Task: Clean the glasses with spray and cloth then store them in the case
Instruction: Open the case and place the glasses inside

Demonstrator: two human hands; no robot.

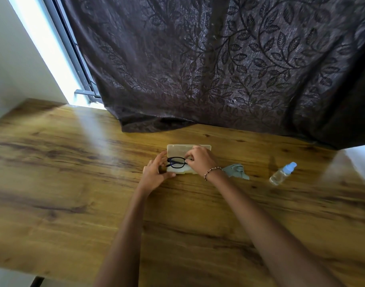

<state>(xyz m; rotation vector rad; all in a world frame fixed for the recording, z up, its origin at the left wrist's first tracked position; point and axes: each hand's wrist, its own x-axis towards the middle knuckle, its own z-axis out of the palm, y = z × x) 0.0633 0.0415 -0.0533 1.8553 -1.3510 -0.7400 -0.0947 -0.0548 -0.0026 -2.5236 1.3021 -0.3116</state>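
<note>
Black-framed glasses lie over the open pale case in the middle of the wooden table. My right hand pinches the frame at its right end, and my left hand touches the case's left end, with its thumb along the front edge. Only one lens shows; the other is hidden under my right hand. A crumpled grey-green cloth lies just right of my right wrist. The clear spray bottle with a light blue cap lies on its side farther right.
A dark leaf-patterned curtain hangs down onto the table's far edge behind the case. A bright window strip is at the far left. The table's near edge runs along the bottom left.
</note>
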